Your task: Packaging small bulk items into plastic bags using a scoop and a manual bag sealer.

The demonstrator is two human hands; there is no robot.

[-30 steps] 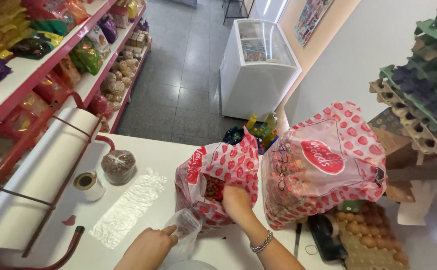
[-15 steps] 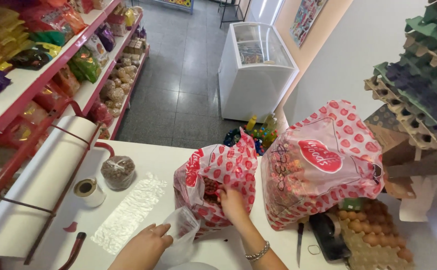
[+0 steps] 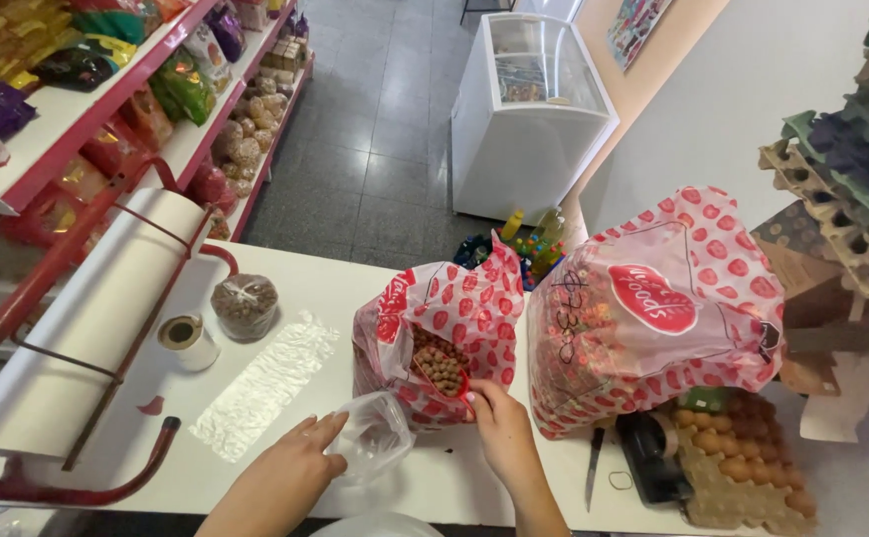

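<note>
My right hand [image 3: 499,428] grips a red scoop [image 3: 442,370] filled with small brown pellets, at the mouth of an open red-and-white spotted bag [image 3: 444,318] on the white counter [image 3: 285,288]. My left hand [image 3: 290,467] holds the rim of a clear plastic bag [image 3: 370,433] just below and left of the scoop. A second, fuller spotted bag [image 3: 653,308] stands to the right.
A flat clear plastic bag [image 3: 260,383], a tied bag of brown pellets [image 3: 244,306], a tape roll [image 3: 186,338] and a big paper roll [image 3: 86,328] on a red holder lie left. Egg tray [image 3: 743,467], knife [image 3: 594,467] and a dark device at right. Chest freezer [image 3: 529,99] beyond.
My right hand has drawn out of the open spotted bag with the scoop full of pellets. My left hand has brought the clear bag closer under it.
</note>
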